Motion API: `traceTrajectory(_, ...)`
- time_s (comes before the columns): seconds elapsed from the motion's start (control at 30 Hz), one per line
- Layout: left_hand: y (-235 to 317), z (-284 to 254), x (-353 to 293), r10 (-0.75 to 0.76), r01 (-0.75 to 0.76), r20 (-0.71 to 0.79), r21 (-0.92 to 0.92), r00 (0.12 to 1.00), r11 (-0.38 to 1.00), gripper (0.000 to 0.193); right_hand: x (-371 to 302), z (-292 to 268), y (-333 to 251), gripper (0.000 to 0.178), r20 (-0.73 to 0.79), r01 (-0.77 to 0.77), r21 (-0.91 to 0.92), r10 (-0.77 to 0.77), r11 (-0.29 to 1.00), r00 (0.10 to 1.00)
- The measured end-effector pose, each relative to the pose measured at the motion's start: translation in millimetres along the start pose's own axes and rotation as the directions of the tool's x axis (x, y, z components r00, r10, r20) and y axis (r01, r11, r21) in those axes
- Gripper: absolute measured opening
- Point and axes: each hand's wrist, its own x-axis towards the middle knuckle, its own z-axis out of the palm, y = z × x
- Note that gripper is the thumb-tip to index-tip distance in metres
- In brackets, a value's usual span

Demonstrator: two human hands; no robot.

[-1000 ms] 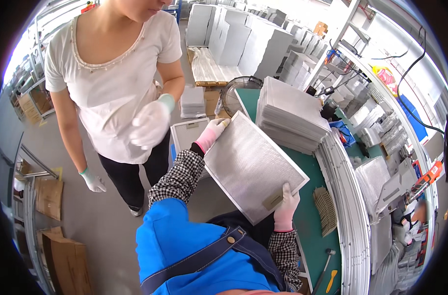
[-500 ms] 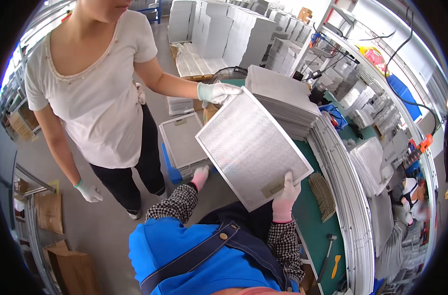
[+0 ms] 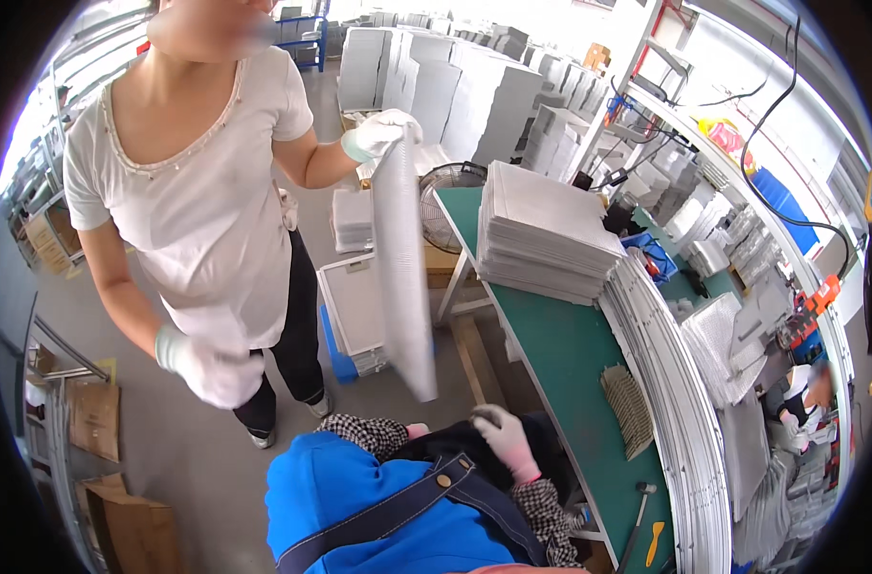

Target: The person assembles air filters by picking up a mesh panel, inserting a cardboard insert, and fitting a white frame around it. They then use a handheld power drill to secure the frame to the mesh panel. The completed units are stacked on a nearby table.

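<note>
Can see the mesh panel (image 3: 404, 277) just left of the picture's centre, hanging nearly upright and turned almost edge-on. Find it gripped at its upper end by a co-worker's raised hand (image 3: 383, 136), white-gloved, with fingers closed over the rim. Can make out the co-worker's lowered hand (image 3: 211, 368) at the left of the frame, gloved too but blurred; cannot tell the state of its fingers. Have right hand (image 3: 506, 442) at lower centre, in a pale glove with a pink cuff, with fingers loosely bent and empty, apart from the panel, in front of dark clothing (image 3: 548, 443) and near the left edge of the green table (image 3: 574, 368). Have left hand (image 3: 417, 430) mostly hidden at the end of a checked sleeve (image 3: 364, 433), below the panel's lower end; cannot tell the pose of its fingers. Notice, left of and behind the panel, a framed board (image 3: 353, 301) lying low beside something blue (image 3: 335, 349). See a thick stack of flat sheets (image 3: 551, 230) on the table, right of centre, with long white strips (image 3: 680, 430) curving down its right side. Spot at lower right a tan ridged bundle (image 3: 627, 411), a hammer (image 3: 636, 524) and a yellow tool (image 3: 655, 543).
</note>
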Motion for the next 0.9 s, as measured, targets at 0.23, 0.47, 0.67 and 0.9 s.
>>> traceTrajectory(0.23, 7.3, -19.0, -15.4, -0.138, 0.151, -0.121, 0.107, 0.983, 0.983, 0.053, -32.9, 14.8, 25.9, 0.023, -0.064, -0.077, 0.036, 0.079, 0.996, 0.995)
traceTrajectory(0.47, 17.7, -17.6, -32.4, -0.144, 0.157, -0.116, 0.119, 0.983, 0.98, 0.048, -37.0, 26.4, 18.7, 0.021, -0.02, -0.036, -0.036, 0.035, 0.999, 0.999)
traceTrajectory(0.67, -1.4, -10.2, -16.0, -0.056, 0.055, -0.004, 0.239, 0.998, 0.969, 0.044, -35.4, 29.7, 23.1, 0.024, 0.058, -0.037, -0.109, 0.044, 0.993, 0.997)
traceTrajectory(0.9, 7.4, -11.7, -23.6, -0.054, 0.049, 0.008, 0.285, 0.999, 0.957, 0.044, -36.3, 28.3, 27.3, 0.026, 0.063, 0.009, -0.151, 0.001, 0.988, 0.998)
